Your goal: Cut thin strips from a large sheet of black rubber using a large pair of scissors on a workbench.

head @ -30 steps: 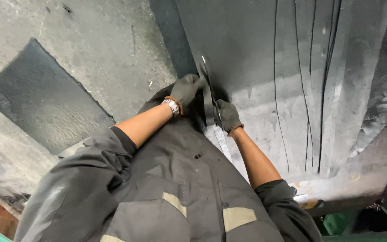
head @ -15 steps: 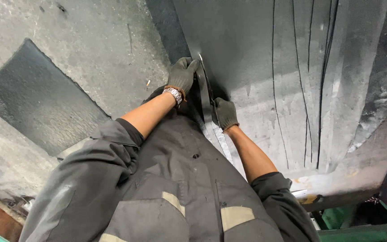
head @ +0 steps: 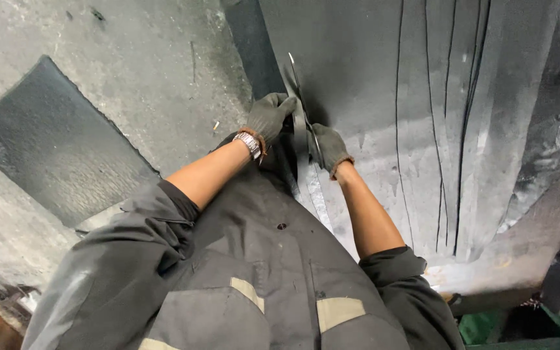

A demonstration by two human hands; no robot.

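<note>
Gloved left hand (head: 270, 116) and right hand (head: 329, 148) apparently clamp a thin dark strip (head: 297, 91) between them, its long axis running away along the grey sheet's (head: 358, 58) left edge.

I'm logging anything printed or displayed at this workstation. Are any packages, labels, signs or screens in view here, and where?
None in view: no package, label, sign or screen shows.
Nearest to one: a wristwatch on the left wrist, a small silver-coloured metal band; its face is too small to tell.
</note>
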